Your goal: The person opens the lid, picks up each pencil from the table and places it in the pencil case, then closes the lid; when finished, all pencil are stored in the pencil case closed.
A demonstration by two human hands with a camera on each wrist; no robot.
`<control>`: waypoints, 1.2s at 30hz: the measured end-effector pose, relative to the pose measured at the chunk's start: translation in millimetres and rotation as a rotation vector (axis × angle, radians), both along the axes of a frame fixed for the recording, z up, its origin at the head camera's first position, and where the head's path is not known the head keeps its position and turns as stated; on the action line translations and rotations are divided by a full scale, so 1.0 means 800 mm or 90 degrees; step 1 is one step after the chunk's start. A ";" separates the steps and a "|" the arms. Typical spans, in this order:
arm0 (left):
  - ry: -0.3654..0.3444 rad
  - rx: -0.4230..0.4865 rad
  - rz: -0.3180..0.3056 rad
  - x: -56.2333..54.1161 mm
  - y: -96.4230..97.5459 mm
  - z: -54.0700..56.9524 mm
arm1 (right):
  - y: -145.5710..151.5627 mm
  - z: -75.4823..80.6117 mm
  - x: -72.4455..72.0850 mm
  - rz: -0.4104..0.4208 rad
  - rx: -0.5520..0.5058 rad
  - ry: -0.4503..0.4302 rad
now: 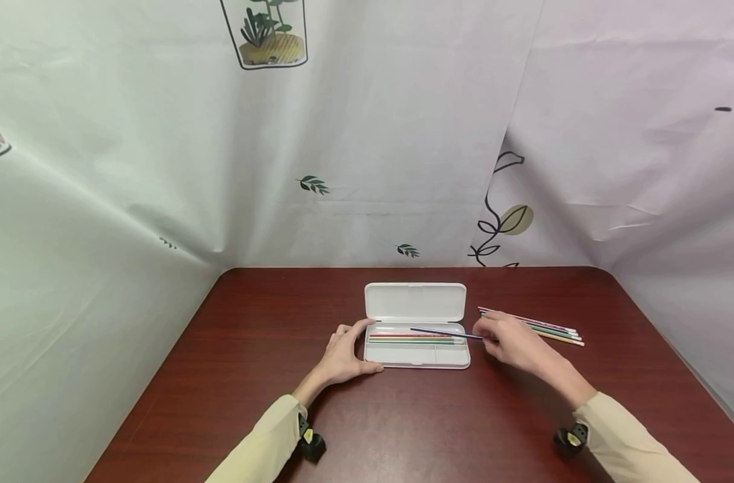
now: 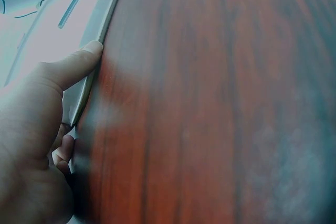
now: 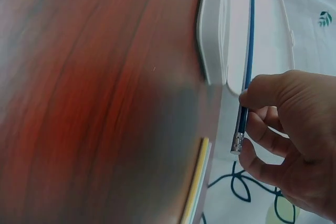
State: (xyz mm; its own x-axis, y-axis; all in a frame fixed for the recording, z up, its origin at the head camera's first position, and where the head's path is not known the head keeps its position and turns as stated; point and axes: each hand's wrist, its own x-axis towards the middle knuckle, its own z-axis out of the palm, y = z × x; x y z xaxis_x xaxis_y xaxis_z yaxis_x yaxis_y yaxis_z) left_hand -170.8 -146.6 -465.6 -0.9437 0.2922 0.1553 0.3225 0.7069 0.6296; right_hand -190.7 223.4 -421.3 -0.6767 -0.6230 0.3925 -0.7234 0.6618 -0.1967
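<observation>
A white pencil case (image 1: 397,354) lies on the table with its lid (image 1: 415,302) raised at the back. Several coloured pencils (image 1: 409,340) lie lengthwise in its rear compartment. My left hand (image 1: 343,355) holds the case's left end, thumb at the front edge and a finger at the back corner. In the left wrist view the thumb (image 2: 79,65) touches the rim. My right hand (image 1: 514,341) pinches a dark blue pencil (image 3: 250,35) near its metal-banded end. The pencil's other end reaches over the case, slanting above the pencils inside.
To the right of the case, several loose pencils (image 1: 551,330) lie side by side, partly behind the right hand. The dark red wooden table (image 1: 427,429) runs back to a white printed curtain (image 1: 367,134), which also hangs along both sides.
</observation>
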 end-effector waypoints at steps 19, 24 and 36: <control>-0.004 0.007 0.006 0.001 0.000 0.001 | -0.047 0.001 -0.008 0.027 0.006 -0.041; -0.004 0.009 0.004 0.002 -0.001 0.000 | -0.056 0.001 -0.009 0.030 0.009 -0.052; -0.004 0.012 0.001 0.003 0.000 0.003 | -0.077 -0.005 -0.014 0.045 0.006 -0.069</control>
State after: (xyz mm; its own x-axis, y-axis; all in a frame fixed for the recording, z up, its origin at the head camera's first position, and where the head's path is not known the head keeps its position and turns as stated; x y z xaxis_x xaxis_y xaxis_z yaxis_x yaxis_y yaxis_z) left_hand -168.7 -146.4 -463.4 -0.9452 0.2878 0.1540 0.3169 0.6958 0.6446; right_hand -202.2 161.9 -425.4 -0.6691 -0.6738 0.3136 -0.7432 0.6121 -0.2704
